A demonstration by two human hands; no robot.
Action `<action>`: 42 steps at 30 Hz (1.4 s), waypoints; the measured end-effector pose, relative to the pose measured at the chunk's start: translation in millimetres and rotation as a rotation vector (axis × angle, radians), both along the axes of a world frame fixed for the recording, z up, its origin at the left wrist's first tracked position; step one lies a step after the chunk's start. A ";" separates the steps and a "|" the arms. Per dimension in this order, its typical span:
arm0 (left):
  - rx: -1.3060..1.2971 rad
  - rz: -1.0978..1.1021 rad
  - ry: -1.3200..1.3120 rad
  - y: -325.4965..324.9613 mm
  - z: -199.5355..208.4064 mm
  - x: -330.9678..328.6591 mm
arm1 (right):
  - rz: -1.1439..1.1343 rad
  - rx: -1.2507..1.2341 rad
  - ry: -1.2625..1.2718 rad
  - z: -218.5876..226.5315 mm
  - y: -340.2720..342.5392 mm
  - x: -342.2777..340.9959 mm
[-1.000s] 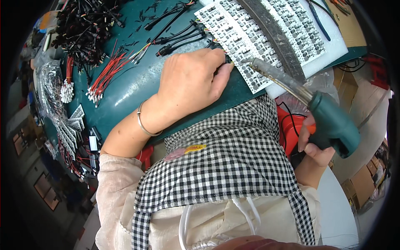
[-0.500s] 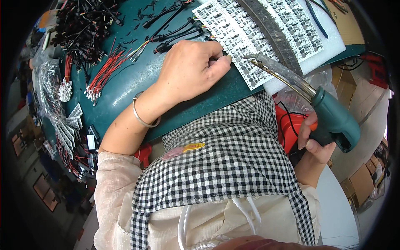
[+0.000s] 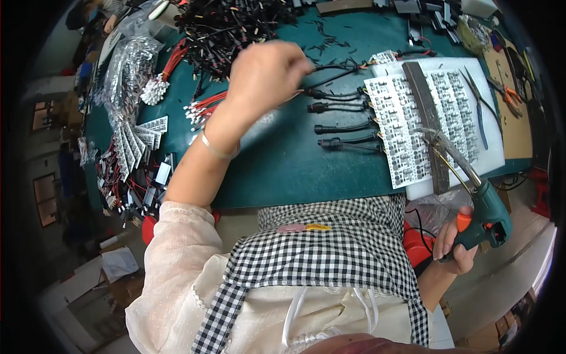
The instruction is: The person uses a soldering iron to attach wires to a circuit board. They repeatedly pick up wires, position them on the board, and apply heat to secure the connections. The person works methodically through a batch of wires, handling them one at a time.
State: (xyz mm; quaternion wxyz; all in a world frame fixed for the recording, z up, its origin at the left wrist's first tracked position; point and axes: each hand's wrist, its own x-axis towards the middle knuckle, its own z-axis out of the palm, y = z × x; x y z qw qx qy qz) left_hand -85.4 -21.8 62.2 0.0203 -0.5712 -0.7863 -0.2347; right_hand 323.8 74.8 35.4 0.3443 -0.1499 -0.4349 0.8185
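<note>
My left hand [image 3: 268, 76], wearing a bangle, is above the mat with curled fingers. Motion smears the fingertips, so whether they hold anything is unclear. They are nearest a black cable [image 3: 333, 67] and the edge of a heap of black connector cables [image 3: 221, 32]. In my right hand [image 3: 455, 245] is a green soldering gun [image 3: 492, 209] with an orange trigger. Its tip reaches over the white circuit board panel [image 3: 398, 141]. A dark bar [image 3: 425, 106] lies across the panel. Several short black connector cables [image 3: 348, 127] run to the panel's left edge.
The panel rests on a white foam sheet [image 3: 492, 135] on the green mat [image 3: 283, 177]. Pliers [image 3: 480, 109] lie on the foam. Orange-handled cutters [image 3: 508, 97] are at far right. Red wires [image 3: 174, 59], a plastic bag [image 3: 132, 62] and small white boards [image 3: 132, 144] sit left.
My left hand has left the panel's edge and moved away over the mat, toward the cable heap. The soldering gun stays in my right hand over the panel. The whole view has shifted.
</note>
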 end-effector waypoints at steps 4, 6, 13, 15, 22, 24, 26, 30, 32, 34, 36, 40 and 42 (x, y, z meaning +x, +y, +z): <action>0.183 0.320 0.457 33.2 -24.2 -64.9 | -0.004 -0.015 0.027 -0.1 -0.4 -5.9; 0.146 0.389 0.606 41.3 -28.6 -78.4 | 0.009 0.006 0.027 0.5 -1.2 -7.1; 0.225 0.344 0.226 37.9 -22.0 -79.9 | -0.027 -0.013 0.001 4.2 -7.9 -6.4; 0.351 0.259 -0.178 39.1 -4.7 -48.5 | -0.049 0.011 -0.023 5.6 -7.2 -9.5; 0.024 -0.401 -1.371 15.4 22.5 73.7 | -0.250 0.190 -0.150 29.3 -5.9 -50.1; -0.103 -0.426 -1.558 9.7 20.1 93.3 | -0.296 0.248 -0.218 32.2 -4.9 -61.7; -0.171 -0.465 -1.634 6.3 16.1 107.3 | -0.328 0.291 -0.229 32.0 -6.7 -73.7; -0.258 -0.474 -1.712 1.5 13.9 118.3 | -0.318 0.325 -0.337 38.0 -12.2 -102.6; -0.269 -0.456 -1.737 0.9 13.4 121.1 | -0.300 0.341 -0.338 36.0 -12.9 -110.2; -0.307 -0.454 -1.733 1.2 14.4 121.6 | -0.315 0.323 -0.329 32.3 -15.3 -113.6; -0.332 -0.473 -1.733 0.4 12.2 121.1 | -0.313 0.313 -0.325 29.9 -16.8 -115.4; -0.365 -0.462 -1.696 0.8 9.7 121.0 | -0.312 0.331 -0.298 25.0 -17.7 -114.9; -0.362 -0.459 -1.671 1.5 9.0 121.9 | -0.321 0.344 -0.278 23.6 -18.0 -115.5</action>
